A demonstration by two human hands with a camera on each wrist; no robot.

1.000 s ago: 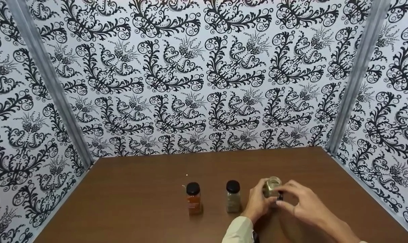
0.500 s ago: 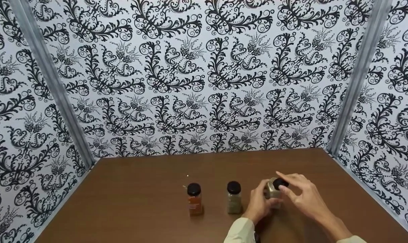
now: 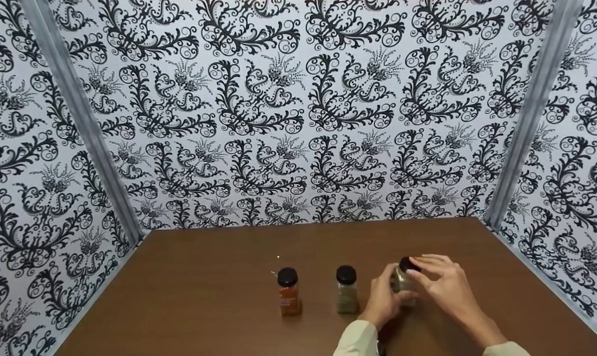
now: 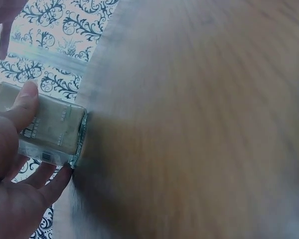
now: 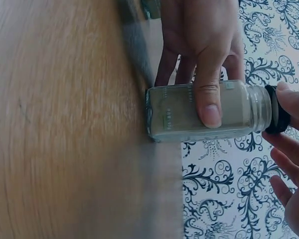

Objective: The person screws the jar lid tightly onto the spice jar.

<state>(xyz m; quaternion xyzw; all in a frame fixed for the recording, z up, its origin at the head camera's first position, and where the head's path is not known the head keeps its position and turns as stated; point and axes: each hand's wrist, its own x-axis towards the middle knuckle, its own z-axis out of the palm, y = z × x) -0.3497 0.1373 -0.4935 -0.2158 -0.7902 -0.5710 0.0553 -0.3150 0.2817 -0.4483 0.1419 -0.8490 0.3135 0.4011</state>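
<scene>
My left hand (image 3: 383,296) grips the glass jar (image 5: 179,114) upright at the right of the surface (image 3: 204,277) while my right hand (image 3: 447,286) pinches its black cap (image 5: 281,117) at the mouth (bare threads show, so I judge it not fully seated), with the green-filled jar (image 3: 347,297) and orange-filled jar (image 3: 288,299) leftward already capped.

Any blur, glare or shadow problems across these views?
Head: orange jar with illegible label. Left wrist: tabletop smeared, pale sheen at lower right, dark shadow beside the held jar. Right wrist: held jar comparatively sharp, soft shadows near its base.
</scene>
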